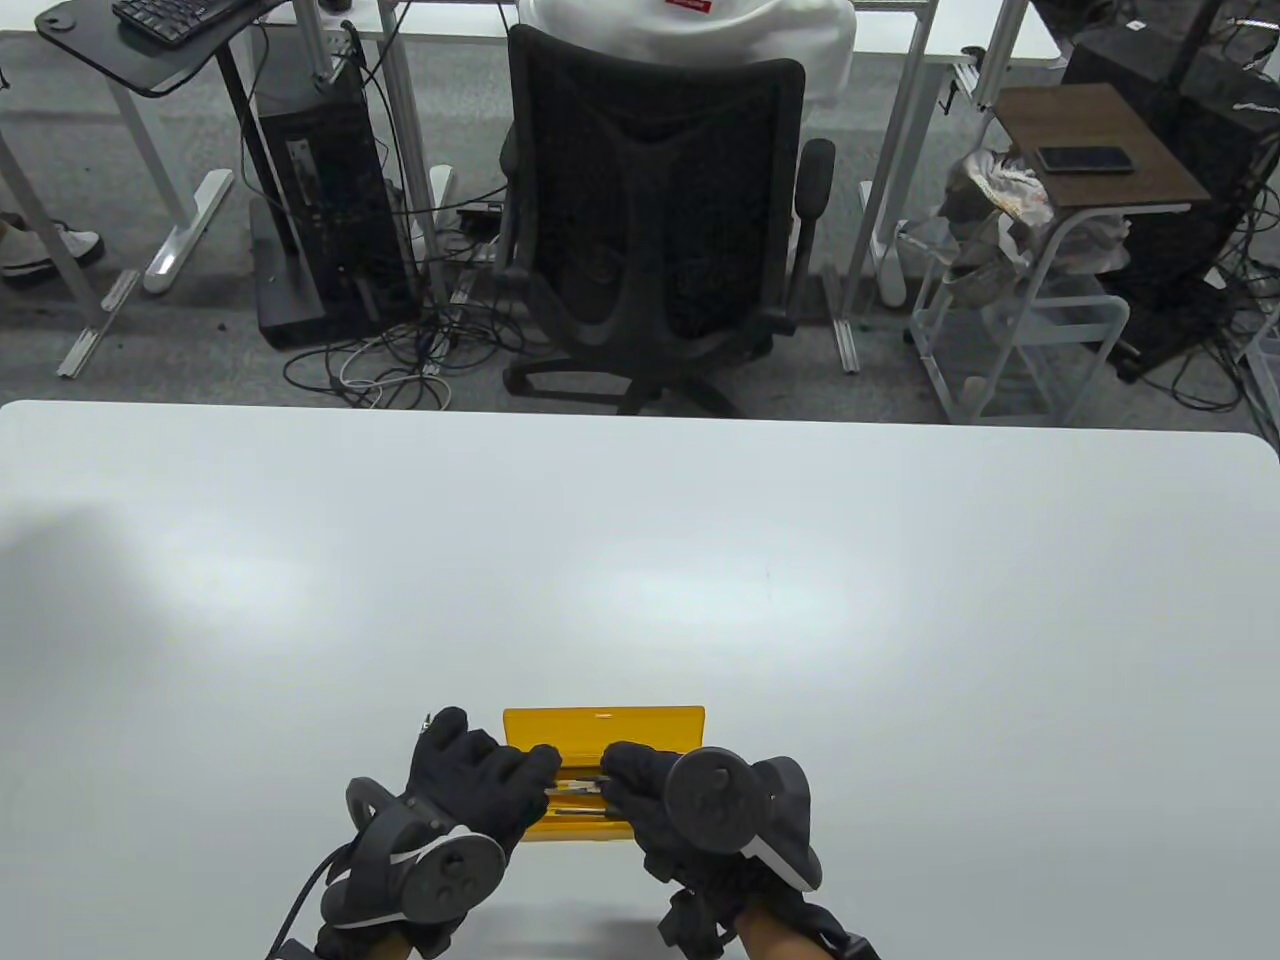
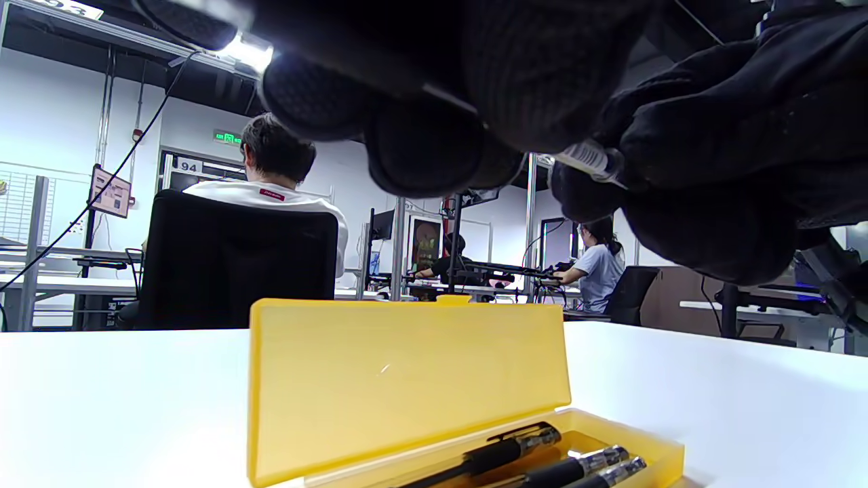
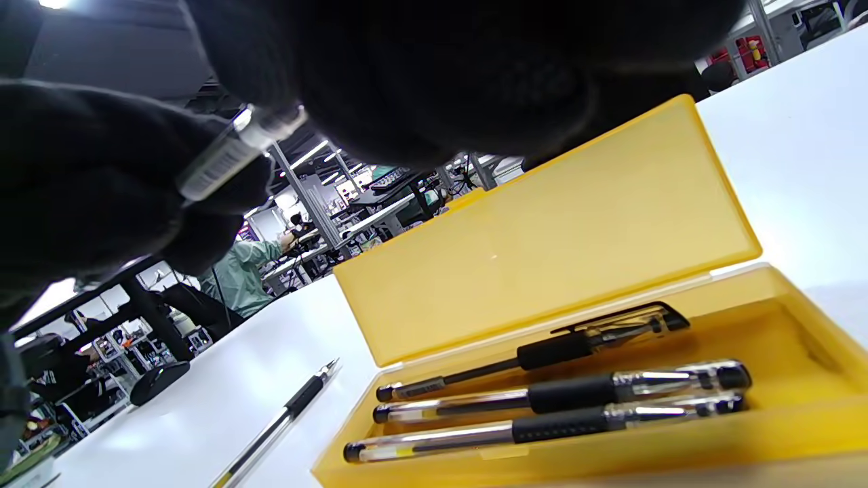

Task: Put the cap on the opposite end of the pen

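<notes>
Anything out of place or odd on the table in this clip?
One uncapped pen lies loose on the table, beside the open yellow case that holds three pens. Nothing looks spilled or damaged.

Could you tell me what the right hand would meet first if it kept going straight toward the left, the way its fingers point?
Most likely the left hand. The right hand points at it across a short gap above the open yellow case, and both seem to hold one pen between them, though depth is unclear.
</notes>
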### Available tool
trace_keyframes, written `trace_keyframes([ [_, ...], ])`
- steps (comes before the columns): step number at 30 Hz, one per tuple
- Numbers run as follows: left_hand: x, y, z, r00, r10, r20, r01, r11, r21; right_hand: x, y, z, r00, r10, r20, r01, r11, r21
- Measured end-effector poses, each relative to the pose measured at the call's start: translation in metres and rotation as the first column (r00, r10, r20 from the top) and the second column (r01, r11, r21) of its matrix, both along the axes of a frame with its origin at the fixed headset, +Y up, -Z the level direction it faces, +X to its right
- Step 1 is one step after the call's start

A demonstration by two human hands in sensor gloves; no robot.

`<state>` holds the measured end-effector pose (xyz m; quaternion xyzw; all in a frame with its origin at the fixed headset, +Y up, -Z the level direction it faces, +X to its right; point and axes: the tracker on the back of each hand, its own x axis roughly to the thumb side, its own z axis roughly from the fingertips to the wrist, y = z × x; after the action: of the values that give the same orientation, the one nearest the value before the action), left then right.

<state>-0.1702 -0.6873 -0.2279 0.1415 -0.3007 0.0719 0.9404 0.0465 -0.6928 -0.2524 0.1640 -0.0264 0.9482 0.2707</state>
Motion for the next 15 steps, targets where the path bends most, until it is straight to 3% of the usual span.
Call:
trace_keyframes([
  [5,0.006,0.001,0.0,0.999,-0.034,0.007,0.034,0.999,-0.004,-0.007,0.002,0.004,0.999,0.046,-0.011,-0.046,0.998,0.043],
  [15,0.001,0.0,0.002,1.0,-0.008,0.009,0.008,1.0,0.023,-0.014,0.001,0.005,0.988,0.148,-0.048,-0.149,0.989,-0.006],
])
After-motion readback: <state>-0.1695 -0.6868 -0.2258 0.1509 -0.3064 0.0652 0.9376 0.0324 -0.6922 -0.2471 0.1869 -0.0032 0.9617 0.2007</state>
